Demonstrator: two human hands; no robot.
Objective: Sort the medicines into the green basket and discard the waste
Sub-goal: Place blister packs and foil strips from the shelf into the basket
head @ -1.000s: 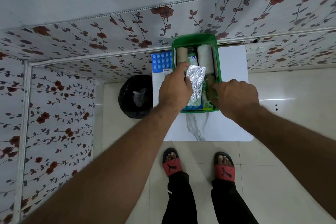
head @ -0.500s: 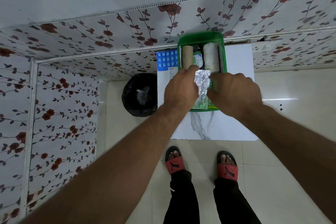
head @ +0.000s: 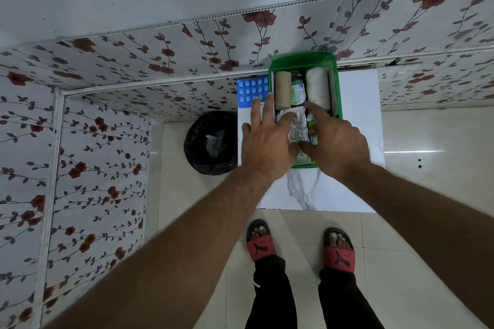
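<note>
The green basket (head: 337,93) sits on the far part of a white marble-patterned table (head: 355,141), its long axis running near to far, the far end against the flowered wall (head: 187,61). Inside its far half, three things lie parallel to that axis: a tan roll (head: 282,91) at the left, a green-labelled bottle (head: 297,92) in the middle and a white roll (head: 317,91) at the right.

A silver foil strip (head: 296,128) lies in the near half of the basket, its long axis also near to far, its far end just short of the bottle. Both hands meet over it. The left hand (head: 267,139) has its fingers spread wide and fairly straight, reaching over the basket's left wall, with the thumb against the strip's left side. The right hand (head: 336,139) is curled, fingers bent down onto the strip's right edge; whether either truly pinches it I cannot tell. More packets, green and blue, show under the right hand, mostly hidden.

Left of the basket, touching its wall, a blue blister pack (head: 252,91) lies on the table's far left corner, partly under the left fingertips. A black-lined bin (head: 211,141) stands on the floor just beside the table's left edge, with crumpled waste inside. Near the table's near edge stand two feet in red sandals (head: 260,247).
</note>
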